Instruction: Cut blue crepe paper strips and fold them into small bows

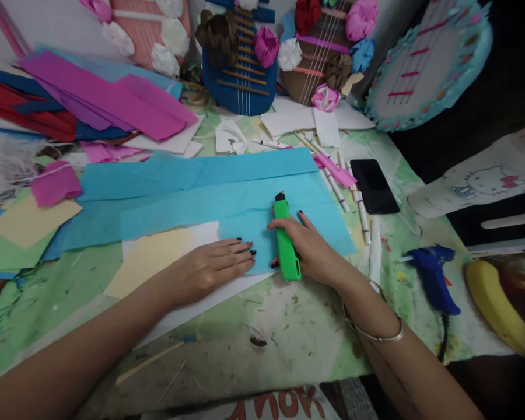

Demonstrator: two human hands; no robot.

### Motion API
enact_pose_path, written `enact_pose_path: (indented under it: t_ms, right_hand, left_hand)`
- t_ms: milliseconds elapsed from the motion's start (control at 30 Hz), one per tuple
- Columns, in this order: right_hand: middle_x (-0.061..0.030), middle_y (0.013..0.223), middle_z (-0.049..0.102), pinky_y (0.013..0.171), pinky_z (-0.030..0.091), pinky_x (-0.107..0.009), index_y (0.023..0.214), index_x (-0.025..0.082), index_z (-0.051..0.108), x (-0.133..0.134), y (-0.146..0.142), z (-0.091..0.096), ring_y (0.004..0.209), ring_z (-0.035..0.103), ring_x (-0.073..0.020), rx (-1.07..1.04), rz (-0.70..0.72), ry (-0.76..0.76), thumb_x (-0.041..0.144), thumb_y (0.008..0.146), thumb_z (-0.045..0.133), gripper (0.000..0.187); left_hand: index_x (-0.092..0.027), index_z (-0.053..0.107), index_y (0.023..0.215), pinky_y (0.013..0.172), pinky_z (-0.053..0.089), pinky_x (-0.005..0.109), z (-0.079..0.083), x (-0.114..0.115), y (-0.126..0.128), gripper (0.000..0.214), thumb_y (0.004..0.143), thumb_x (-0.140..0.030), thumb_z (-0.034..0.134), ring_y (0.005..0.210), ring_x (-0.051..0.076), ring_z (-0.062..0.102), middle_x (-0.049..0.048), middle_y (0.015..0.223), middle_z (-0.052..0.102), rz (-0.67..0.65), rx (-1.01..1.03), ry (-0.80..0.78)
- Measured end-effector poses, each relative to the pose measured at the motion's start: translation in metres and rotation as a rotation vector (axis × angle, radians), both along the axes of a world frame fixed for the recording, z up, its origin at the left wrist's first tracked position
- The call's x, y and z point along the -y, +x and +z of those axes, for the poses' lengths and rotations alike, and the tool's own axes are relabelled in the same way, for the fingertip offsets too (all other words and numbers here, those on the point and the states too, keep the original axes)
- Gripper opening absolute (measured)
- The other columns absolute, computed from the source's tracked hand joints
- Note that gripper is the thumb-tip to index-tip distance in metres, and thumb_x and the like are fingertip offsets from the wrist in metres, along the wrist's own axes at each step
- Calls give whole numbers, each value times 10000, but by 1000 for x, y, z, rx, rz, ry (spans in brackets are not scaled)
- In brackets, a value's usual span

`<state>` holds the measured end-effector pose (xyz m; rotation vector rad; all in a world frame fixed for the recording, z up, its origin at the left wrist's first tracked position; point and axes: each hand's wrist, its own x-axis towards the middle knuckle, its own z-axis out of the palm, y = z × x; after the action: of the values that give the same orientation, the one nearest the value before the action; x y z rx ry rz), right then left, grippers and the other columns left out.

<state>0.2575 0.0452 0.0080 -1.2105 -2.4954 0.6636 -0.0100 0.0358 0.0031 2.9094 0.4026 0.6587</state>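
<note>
My right hand [311,248] is closed around a bright green utility knife [285,240], its black tip resting on a sheet of light blue tissue paper [227,198]. My left hand [212,268] lies flat with fingers stretched out, pressing the near edge of the blue paper and the white paper [201,306] under it. A pale yellow sheet [151,256] lies just left of that hand. A bangle circles my right wrist.
A black phone [373,185], rolled paper sticks [362,217] and a blue glue gun [433,274] lie to the right. A yellow object [496,306] sits at the far right. Magenta, red and blue paper stacks [114,99] and flower-decorated guitar crafts [245,64] fill the back.
</note>
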Motion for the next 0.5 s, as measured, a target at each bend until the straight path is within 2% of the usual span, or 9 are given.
enact_pose_path:
  t_ms: [500]
  right_hand:
    - [-122,1282,568,1151,158,-558,1250,254,404,-3,1,1,1314,447,-300,-8,17,-13,423,798,681,557]
  left_hand:
    - [-142,537,1261,1057,468,458,-2,-2,0,330,990,-133,349,1279,228,504,109,1213,659,-4,38,-70]
